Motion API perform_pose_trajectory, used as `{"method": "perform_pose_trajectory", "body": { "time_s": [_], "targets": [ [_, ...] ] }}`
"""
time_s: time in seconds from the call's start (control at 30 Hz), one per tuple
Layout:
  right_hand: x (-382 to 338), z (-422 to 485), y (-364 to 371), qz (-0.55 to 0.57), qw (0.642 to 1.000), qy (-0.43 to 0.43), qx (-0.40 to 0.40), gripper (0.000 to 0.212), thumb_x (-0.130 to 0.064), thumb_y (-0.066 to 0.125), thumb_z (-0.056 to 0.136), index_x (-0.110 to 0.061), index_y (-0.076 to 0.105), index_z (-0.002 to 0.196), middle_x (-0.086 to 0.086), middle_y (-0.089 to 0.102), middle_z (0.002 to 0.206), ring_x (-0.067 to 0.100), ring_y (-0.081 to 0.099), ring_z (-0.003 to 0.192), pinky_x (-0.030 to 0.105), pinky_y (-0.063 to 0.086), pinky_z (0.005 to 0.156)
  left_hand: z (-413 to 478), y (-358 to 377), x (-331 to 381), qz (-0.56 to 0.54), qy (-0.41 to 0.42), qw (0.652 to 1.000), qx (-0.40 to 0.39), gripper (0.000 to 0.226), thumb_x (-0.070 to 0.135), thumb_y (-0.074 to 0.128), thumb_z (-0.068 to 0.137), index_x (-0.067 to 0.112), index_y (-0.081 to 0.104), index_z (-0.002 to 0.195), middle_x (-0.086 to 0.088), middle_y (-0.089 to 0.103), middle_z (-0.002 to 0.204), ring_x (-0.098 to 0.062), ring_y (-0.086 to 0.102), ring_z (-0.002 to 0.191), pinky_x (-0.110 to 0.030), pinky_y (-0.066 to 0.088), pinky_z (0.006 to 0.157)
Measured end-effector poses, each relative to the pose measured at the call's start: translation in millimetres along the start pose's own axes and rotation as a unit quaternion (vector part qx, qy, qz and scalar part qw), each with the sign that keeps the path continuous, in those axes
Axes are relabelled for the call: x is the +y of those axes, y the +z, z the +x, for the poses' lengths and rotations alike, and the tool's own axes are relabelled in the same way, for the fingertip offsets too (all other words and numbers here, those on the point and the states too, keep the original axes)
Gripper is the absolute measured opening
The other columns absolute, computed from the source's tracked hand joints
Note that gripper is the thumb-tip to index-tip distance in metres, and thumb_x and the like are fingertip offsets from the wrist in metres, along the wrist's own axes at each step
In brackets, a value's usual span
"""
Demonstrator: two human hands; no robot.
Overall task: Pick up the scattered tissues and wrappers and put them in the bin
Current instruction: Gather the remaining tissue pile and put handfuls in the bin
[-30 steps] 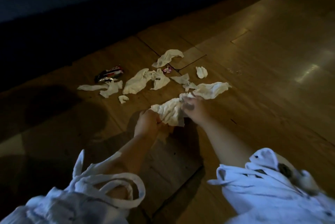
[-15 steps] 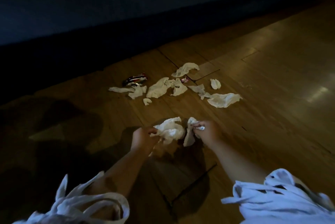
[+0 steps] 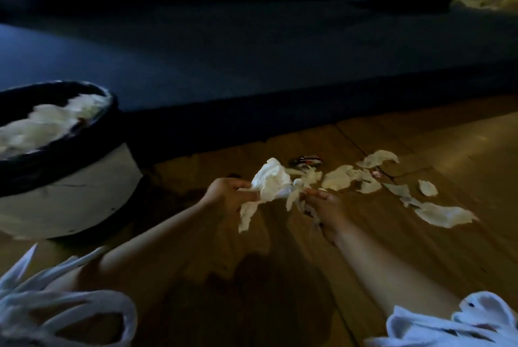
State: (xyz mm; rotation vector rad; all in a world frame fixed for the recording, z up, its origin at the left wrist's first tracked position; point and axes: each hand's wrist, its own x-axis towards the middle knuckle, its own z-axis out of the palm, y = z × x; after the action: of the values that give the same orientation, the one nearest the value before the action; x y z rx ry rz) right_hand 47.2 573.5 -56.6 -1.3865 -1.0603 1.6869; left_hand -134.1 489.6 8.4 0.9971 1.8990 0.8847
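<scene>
My left hand (image 3: 227,194) grips a crumpled white tissue wad (image 3: 270,184) held above the wooden floor. My right hand (image 3: 322,205) pinches the wad's right end, and thin strips hang down from it. Several more tissues lie scattered on the floor to the right, such as a large one (image 3: 445,214) and a flat one (image 3: 336,181). A dark shiny wrapper (image 3: 307,161) lies just behind the wad. The bin (image 3: 64,184), white with a black liner, stands at the left and holds white tissues.
A dark blue sofa or mattress edge (image 3: 280,66) runs along the back of the wooden floor (image 3: 420,248). White sleeves (image 3: 56,304) fill the lower corners. A small reddish wrapper (image 3: 375,173) lies among the tissues.
Both hands lifted the tissue wad off the floor and carried it leftward. The view swung left and up, bringing the bin into sight.
</scene>
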Motion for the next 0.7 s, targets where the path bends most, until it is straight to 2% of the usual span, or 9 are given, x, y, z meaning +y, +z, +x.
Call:
{"method": "perform_pose_trajectory", "body": {
  "time_s": [0.1,0.17,0.23,0.33,0.43,0.47,0.57,0.63,0.7],
  "targets": [
    [-18.5,-10.3,57.0,0.013,0.999,-0.024,-0.041,0.018,-0.006,0.055,0.090,-0.005,0.063,0.105,0.008,0.066,0.088,0.018,0.061,0.080,0.029,0.049,0.067,-14.9,-63.3,-8.5,-0.063,0.004,0.998,0.031,0.037,0.022,0.070,0.080,0.017,0.061,0.116,0.001,0.066,0.093,-0.011,0.064,0.074,-0.019,0.053,0.057],
    [-31.0,-18.7,95.3,0.005,0.997,-0.033,-0.064,0.011,-0.010,0.058,0.089,-0.012,0.066,0.097,0.006,0.067,0.082,0.017,0.063,0.078,0.030,0.050,0.067,-25.4,-105.3,-15.4,-0.124,0.009,0.991,0.041,0.025,0.021,0.068,0.082,0.017,0.065,0.106,-0.003,0.068,0.091,-0.015,0.066,0.078,-0.024,0.056,0.062],
    [-44.6,-26.4,135.6,-0.009,0.996,-0.038,-0.083,0.015,-0.015,0.060,0.089,-0.010,0.067,0.101,0.006,0.067,0.081,0.016,0.063,0.076,0.029,0.049,0.061,-29.5,-145.8,-20.7,-0.167,0.012,0.982,0.091,0.016,0.020,0.070,0.080,0.018,0.067,0.096,-0.006,0.070,0.094,-0.020,0.068,0.086,-0.032,0.059,0.076],
    [-68.7,-38.3,200.2,-0.015,0.993,-0.044,-0.111,0.026,-0.018,0.062,0.087,-0.006,0.064,0.110,0.009,0.065,0.084,0.018,0.061,0.070,0.026,0.044,0.047,-30.0,-204.3,-24.6,-0.230,0.047,0.956,0.176,0.025,0.017,0.072,0.079,0.009,0.069,0.103,-0.009,0.070,0.095,-0.022,0.067,0.083,-0.033,0.056,0.074],
    [-93.9,-52.3,267.3,-0.011,0.989,-0.057,-0.139,0.028,-0.020,0.069,0.082,-0.010,0.063,0.109,0.014,0.066,0.103,0.027,0.065,0.089,0.029,0.047,0.054,-33.8,-257.4,-28.9,-0.256,0.091,0.928,0.255,0.030,0.018,0.072,0.079,0.007,0.067,0.107,-0.006,0.069,0.085,-0.015,0.064,0.074,-0.024,0.053,0.062],
    [-100.7,-57.6,288.8,-0.009,0.987,-0.064,-0.148,0.025,-0.020,0.069,0.082,-0.011,0.063,0.105,0.013,0.066,0.102,0.027,0.065,0.085,0.029,0.047,0.054,-34.7,-272.4,-31.3,-0.257,0.101,0.916,0.292,0.030,0.018,0.073,0.078,0.008,0.067,0.106,-0.005,0.069,0.086,-0.015,0.065,0.075,-0.023,0.053,0.062],
    [-114.2,-71.6,349.0,-0.004,0.979,-0.098,-0.178,0.005,-0.017,0.066,0.084,-0.016,0.063,0.080,0.007,0.065,0.083,0.020,0.061,0.068,0.023,0.045,0.043,-34.5,-308.8,-43.9,-0.246,0.108,0.880,0.391,0.031,0.018,0.075,0.076,0.010,0.069,0.105,-0.007,0.070,0.095,-0.020,0.066,0.087,-0.030,0.055,0.076],
    [-119.4,-78.8,383.4,-0.011,0.977,-0.100,-0.190,0.005,-0.017,0.068,0.082,-0.013,0.066,0.080,0.004,0.063,0.071,0.018,0.059,0.061,0.017,0.043,0.037,-32.1,-325.2,-53.2,-0.251,0.107,0.865,0.420,0.033,0.018,0.075,0.076,0.007,0.068,0.107,-0.011,0.071,0.100,-0.024,0.067,0.091,-0.032,0.054,0.080],
    [-122.2,-82.0,412.8,-0.028,0.977,-0.085,-0.195,0.009,-0.019,0.068,0.080,-0.010,0.065,0.080,0.003,0.062,0.069,0.017,0.057,0.058,0.018,0.045,0.043,-27.3,-335.7,-62.0,-0.244,0.098,0.862,0.433,0.036,0.017,0.075,0.075,0.005,0.068,0.109,-0.011,0.070,0.102,-0.025,0.067,0.092,-0.033,0.054,0.083]
  ]
}}
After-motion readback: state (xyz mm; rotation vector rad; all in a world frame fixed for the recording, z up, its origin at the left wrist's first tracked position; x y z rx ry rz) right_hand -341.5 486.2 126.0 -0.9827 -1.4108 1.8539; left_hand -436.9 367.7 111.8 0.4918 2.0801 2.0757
